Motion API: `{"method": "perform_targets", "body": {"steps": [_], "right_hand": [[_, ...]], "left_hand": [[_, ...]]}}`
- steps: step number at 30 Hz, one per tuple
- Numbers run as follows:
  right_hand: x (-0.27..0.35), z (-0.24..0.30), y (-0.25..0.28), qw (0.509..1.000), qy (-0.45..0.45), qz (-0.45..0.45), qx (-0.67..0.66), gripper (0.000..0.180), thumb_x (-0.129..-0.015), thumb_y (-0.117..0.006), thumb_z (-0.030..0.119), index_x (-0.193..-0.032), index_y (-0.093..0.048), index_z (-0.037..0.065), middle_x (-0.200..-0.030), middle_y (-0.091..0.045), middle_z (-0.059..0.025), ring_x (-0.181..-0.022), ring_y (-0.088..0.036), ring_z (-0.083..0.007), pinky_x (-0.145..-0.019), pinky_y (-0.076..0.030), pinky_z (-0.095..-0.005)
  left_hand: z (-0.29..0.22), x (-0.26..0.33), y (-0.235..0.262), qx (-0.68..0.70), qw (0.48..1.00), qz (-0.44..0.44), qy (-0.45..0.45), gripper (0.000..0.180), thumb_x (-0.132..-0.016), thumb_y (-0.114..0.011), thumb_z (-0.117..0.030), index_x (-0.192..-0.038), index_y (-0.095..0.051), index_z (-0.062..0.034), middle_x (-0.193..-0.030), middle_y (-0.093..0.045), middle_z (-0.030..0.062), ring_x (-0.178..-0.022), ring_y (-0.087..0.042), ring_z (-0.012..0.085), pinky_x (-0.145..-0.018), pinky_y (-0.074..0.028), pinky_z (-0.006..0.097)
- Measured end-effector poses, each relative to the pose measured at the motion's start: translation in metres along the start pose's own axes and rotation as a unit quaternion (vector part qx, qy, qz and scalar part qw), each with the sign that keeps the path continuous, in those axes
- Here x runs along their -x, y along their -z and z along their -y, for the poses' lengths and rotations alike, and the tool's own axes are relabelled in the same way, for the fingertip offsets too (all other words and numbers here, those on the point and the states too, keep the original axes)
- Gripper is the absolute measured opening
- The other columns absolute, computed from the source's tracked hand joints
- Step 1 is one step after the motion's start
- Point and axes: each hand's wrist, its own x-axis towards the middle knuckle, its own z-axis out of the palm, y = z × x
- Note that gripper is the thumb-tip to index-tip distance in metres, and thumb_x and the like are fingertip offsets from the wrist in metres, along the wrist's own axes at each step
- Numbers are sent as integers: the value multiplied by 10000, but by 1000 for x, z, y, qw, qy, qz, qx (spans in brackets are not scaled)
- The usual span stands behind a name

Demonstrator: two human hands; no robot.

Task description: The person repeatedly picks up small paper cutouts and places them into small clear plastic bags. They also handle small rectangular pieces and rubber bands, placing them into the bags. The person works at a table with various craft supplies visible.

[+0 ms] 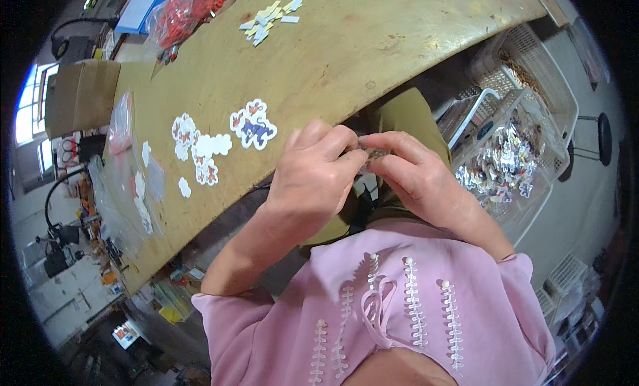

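My left hand [309,163] and my right hand [419,173] meet over my lap, just off the near edge of the worktable [313,73]. Both are closed, thumbs against fingers, pinching a small brownish piece [375,154] between them. The fingertips hide most of it, so its kind cannot be made out. On the table left of my hands lies a white-edged cut-out with a purple and red figure [255,128]. Beyond it, several similar cut-outs overlap, one of them a plain white shape [213,145]. A small white piece [185,186] lies nearer me.
Yellow and white strips [271,18] lie scattered at the far side, beside a clear bag of red items [186,16]. Clear plastic bags [121,130] and a cardboard box [83,96] are at left. At right, a white basket [556,70] stands by a bin of shiny cut-outs [502,161].
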Motion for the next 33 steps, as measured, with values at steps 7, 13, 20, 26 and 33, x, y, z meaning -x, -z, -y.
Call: {"method": "perform_targets", "body": {"steps": [7,13,20,26,33], "right_hand": [[-4,15,-11,999,25,21,-5,211,-857,-695,-53,-1064,-684,-13,-1259,-682,-192,-1142,-691,-372,-921,-601,-417],[-13,20,-6,999,37,4,3,251,-829,-738,-83,-1057,-692,12,-1208,-693,-162,-1063,-713,-336,-851,-615,-390],[-20,22,-7,998,59,6,1,251,-833,-769,-78,-1051,-695,20,-1135,-684,-138,-1017,-711,-325,-822,-609,-386],[-20,30,-9,1000,22,7,-8,210,-873,-762,-77,-1047,-695,20,-1153,-665,-141,-996,-705,-300,-823,-598,-371],[-23,27,-10,998,-27,-23,-48,176,-925,-743,-57,-1087,-704,0,-1093,-704,-117,-979,-711,-220,-854,-570,-320]], "left_hand": [[22,26,3,-16,999,15,-48,309,-795,-681,-14,-1092,-755,-62,-1161,-686,137,-1171,-624,326,-992,-495,402],[17,45,16,299,942,-27,153,501,-828,-777,-8,-1321,-697,-42,-1300,-713,129,-1166,-695,245,-1002,-544,372],[12,61,-13,376,897,-104,207,457,-833,-899,-134,-1250,-744,-25,-1121,-775,113,-962,-737,190,-850,-576,319],[0,59,-7,348,903,-144,206,365,-857,-863,-78,-1196,-739,-22,-1055,-766,88,-943,-727,186,-840,-572,308],[5,67,-35,479,832,-186,211,73,-941,-793,-14,-991,-751,19,-956,-726,61,-868,-680,105,-763,-549,257]]}}
